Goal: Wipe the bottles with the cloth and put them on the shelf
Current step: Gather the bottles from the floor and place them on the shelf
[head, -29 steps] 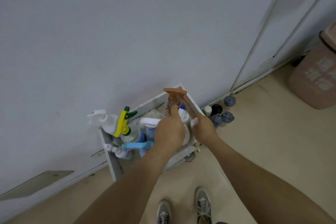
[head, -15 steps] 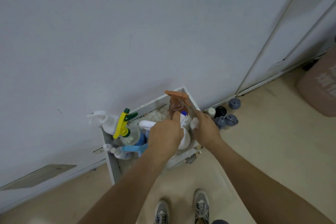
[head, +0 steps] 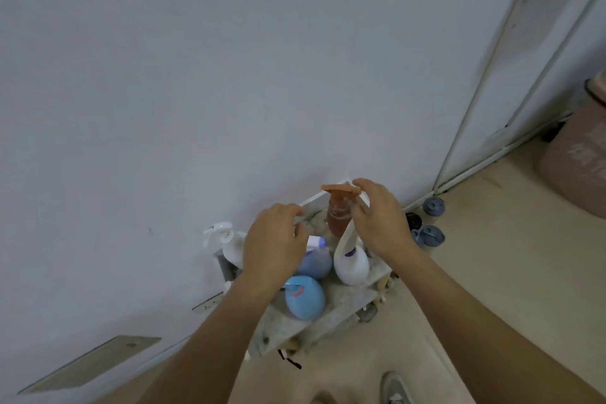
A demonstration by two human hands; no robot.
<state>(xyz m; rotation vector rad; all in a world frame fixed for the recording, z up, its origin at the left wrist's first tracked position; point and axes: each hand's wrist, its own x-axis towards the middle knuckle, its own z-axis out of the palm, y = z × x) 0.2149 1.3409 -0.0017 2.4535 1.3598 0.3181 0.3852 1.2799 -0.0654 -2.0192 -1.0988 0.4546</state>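
A brown pump bottle (head: 337, 216) stands at the back of the white shelf (head: 347, 303) by the wall. My right hand (head: 382, 223) hovers beside its pump head with arched fingers, gripping nothing. My left hand (head: 275, 246) hangs over the shelf's left side with loosely curled fingers and hides whatever is beneath it. A white bottle (head: 352, 264), a blue-purple bottle (head: 316, 262), a light blue bottle (head: 305, 297) and a white trigger sprayer (head: 226, 239) also stand on the shelf. I see no cloth.
Grey round caps (head: 429, 236) and a black one (head: 413, 220) lie on the floor right of the shelf. A pink bin (head: 577, 161) stands at far right, past a door frame (head: 472, 98). My shoe (head: 395, 387) shows at the bottom.
Both hands have come off the brown pump bottle. My left hand moved left over the other bottles; my right hand rose beside the pump head. The view has drawn closer.
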